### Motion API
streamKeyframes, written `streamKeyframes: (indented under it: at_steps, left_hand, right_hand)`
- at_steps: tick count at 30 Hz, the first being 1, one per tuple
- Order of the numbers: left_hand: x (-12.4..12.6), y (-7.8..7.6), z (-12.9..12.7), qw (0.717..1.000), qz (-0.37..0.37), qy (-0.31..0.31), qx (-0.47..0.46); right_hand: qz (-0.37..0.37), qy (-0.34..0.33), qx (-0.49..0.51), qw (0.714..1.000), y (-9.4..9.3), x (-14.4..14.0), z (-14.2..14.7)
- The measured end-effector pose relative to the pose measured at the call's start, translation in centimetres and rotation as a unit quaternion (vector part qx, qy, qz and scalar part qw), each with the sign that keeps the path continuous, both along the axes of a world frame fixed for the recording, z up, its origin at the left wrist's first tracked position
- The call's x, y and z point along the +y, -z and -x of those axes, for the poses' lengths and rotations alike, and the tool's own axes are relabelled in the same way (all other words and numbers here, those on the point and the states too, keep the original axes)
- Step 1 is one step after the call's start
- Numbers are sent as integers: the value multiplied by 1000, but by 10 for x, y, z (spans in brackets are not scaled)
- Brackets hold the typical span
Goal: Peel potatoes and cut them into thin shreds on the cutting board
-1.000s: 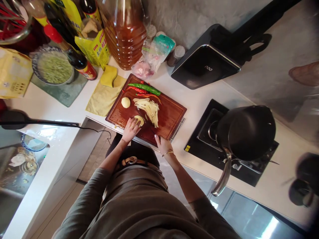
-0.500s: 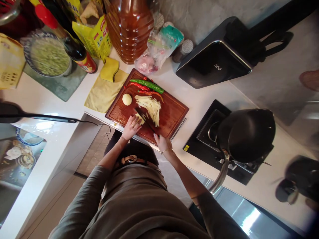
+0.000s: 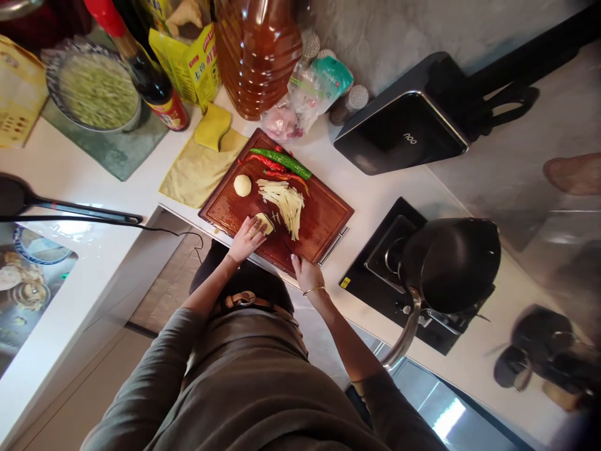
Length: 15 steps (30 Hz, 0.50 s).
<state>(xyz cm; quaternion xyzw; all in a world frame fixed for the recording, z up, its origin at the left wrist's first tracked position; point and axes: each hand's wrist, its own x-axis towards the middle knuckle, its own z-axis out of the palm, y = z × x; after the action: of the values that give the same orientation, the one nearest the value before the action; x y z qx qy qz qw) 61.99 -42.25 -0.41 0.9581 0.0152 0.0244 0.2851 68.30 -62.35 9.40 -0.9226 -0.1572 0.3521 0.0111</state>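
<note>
On the wooden cutting board point(image 3: 323, 228), my left hand point(image 3: 248, 239) is closed over a cut piece of pale potato point(image 3: 265, 222), fingertips pressing it down. My right hand point(image 3: 308, 275) grips the handle of a kitchen knife point(image 3: 284, 243); its dark blade reaches toward the potato piece and is hard to make out against the board. Beside the blade lies a heap of pale potato strips point(image 3: 290, 210). Farther up the board sit a whole peeled potato point(image 3: 242, 185), a green chili pepper point(image 3: 286, 162) and several red chili peppers point(image 3: 270, 165).
A yellow cloth point(image 3: 188, 178) lies left of the board. Behind stand a large oil jug point(image 3: 260, 56), a sauce bottle point(image 3: 159, 94) and a bowl of green shreds point(image 3: 96, 91). A black knife block point(image 3: 399, 134) and a pot point(image 3: 455, 263) on the stove are to the right.
My view has shifted slightly, so the counter items sit differently in frame. The knife blade now shows less clearly beside the potato piece. Both hands keep nearly the same places on the board.
</note>
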Motion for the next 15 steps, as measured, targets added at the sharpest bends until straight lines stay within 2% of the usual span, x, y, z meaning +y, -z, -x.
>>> streamKeyframes:
  at_steps: [3, 7, 10, 15]
  left_hand:
    - [0, 1, 0, 1000, 11, -3, -14]
    - [-1, 3, 3, 1000, 4, -6, -18]
    - [-1, 2, 6, 1000, 0, -17, -8]
    - [0, 4, 11, 999, 23, -28, 12]
  right_hand:
    - [29, 7, 0, 1000, 9, 8, 3]
    - [-45, 20, -11, 999, 20, 6, 7]
    - [-79, 21, -16, 997, 17, -1, 7]
    - [-55, 3, -25, 998, 4, -5, 6]
